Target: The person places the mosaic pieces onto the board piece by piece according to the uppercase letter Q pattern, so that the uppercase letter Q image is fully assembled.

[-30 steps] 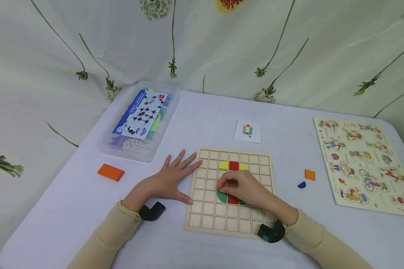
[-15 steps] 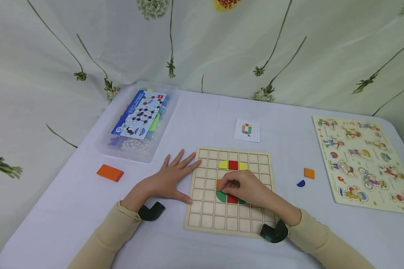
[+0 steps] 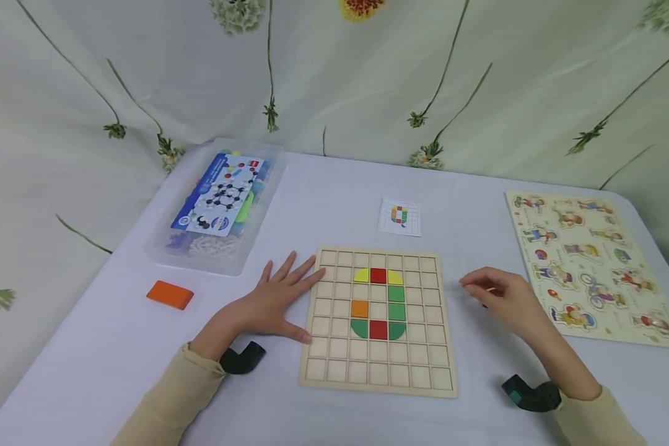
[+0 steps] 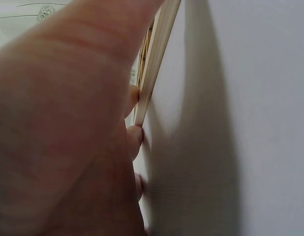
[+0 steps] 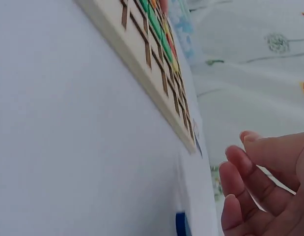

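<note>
My left hand (image 3: pixel 267 303) lies with fingers spread, its fingertips and thumb on the left edge of the wooden grid board (image 3: pixel 334 370). In the board sit an orange square (image 3: pixel 359 308), red squares (image 3: pixel 378 329), yellow corner pieces (image 3: pixel 394 276), green squares (image 3: pixel 396 294) and green corner pieces (image 3: pixel 359 327). To the right of the board, my right hand (image 3: pixel 507 300) hovers over the table with loosely bent fingers and nothing between them. A blue half-round piece (image 5: pixel 181 224) lies on the table below it. The loose orange square there is hidden behind the hand in the head view.
A small pattern card (image 3: pixel 399 217) lies beyond the board. A clear plastic box (image 3: pixel 245 248) of parts stands at the back left, with an orange block (image 3: pixel 170 295) in front of it. A wooden picture puzzle (image 3: pixel 585 266) lies at the right.
My right hand has let go of the orange square, now in the board's left column, and moved right, off the board to above the loose pieces. The left hand stays on the edge.
</note>
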A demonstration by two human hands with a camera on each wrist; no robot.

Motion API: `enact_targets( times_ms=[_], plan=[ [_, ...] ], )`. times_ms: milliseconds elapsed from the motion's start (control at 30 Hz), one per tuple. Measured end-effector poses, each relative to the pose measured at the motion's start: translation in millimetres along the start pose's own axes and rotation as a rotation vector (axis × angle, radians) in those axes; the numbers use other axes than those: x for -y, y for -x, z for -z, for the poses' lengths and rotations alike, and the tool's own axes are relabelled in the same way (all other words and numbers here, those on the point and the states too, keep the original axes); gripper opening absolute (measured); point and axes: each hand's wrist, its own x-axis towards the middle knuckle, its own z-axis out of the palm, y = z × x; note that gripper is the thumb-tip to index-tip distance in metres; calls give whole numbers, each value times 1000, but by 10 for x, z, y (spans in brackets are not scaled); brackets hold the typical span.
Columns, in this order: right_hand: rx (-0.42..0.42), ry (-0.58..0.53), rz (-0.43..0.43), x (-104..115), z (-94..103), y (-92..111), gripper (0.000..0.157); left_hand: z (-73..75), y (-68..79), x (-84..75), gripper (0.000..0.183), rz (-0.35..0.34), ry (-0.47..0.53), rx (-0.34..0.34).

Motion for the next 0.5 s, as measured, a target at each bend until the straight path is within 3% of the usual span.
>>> enact_targets(
  times_ms=[133,300,500],
  plan=[
    [-86,143,-93,-202,152,121,19,9,7,-4,113,4,2,0],
    [-97,326,-98,-306,233,132,30,10,24,-9,113,3,14,-1],
    [-92,390,-114,-343,241,72,28,17,33,-10,113,-6,18,-8]
  ],
)
